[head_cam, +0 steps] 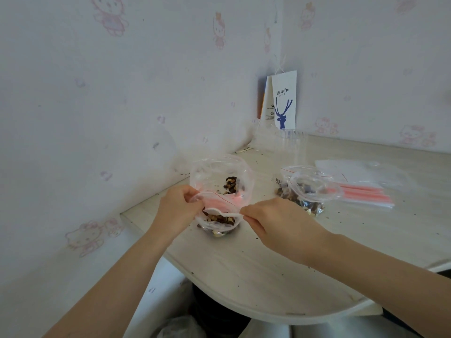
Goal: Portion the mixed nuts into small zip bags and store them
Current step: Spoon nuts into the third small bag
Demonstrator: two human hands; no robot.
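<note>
A small clear zip bag (218, 225) with a red seal strip stands on the pale table (268, 269), partly filled with mixed nuts. My left hand (177, 208) pinches its open mouth at the left side. My right hand (275, 220) pinches the handle of a white plastic spoon (220, 212), whose bowl lies inside the bag's mouth over the nuts. Behind it a larger clear bag (220, 174) holds a few nuts at its bottom. To the right lies another zip bag of nuts (305, 191) with its mouth open.
A stack of flat unused zip bags (361, 186) with red strips lies at the right. A clear plastic cup (290, 145) and a white coffee paper bag (283, 101) stand in the corner by the wallpapered wall. Crumbs dot the table.
</note>
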